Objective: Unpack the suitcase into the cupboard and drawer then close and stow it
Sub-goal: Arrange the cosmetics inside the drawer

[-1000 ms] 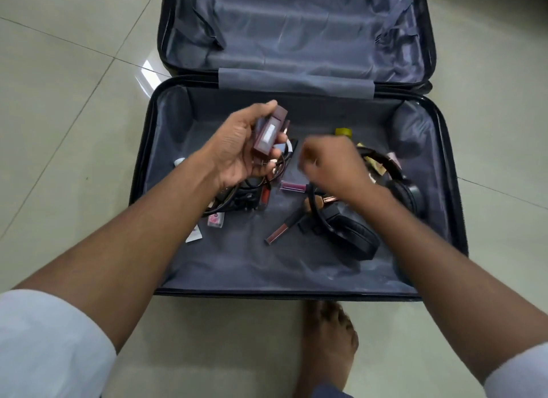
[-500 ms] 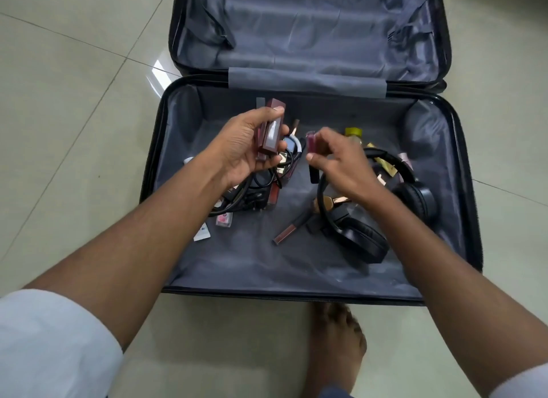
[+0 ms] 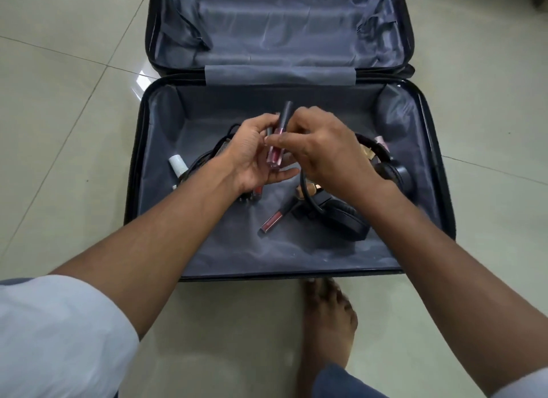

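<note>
The black suitcase [image 3: 135, 172] lies open on the floor, its grey lining showing. My left hand [image 3: 252, 157] is cupped palm up over the near half and holds small cosmetic tubes. My right hand [image 3: 323, 151] pinches a pink lip gloss tube with a dark cap [image 3: 277, 139] and sets it into the left palm. On the lining lie black headphones [image 3: 350, 222], another lip gloss tube [image 3: 274, 219], a gold-capped item [image 3: 307, 188], a white-capped bottle [image 3: 178, 165] and black cables [image 3: 207, 157].
The suitcase lid [image 3: 278, 27] lies flat beyond the near half, with nothing in it. Pale floor tiles [image 3: 65, 107] surround the case. My bare foot [image 3: 327, 323] stands just in front of the near edge. No cupboard or drawer is in view.
My right hand picked a pink lip gloss tube off the lining and carried it left to my left hand. The left hand turned palm up, still holding its tubes.
</note>
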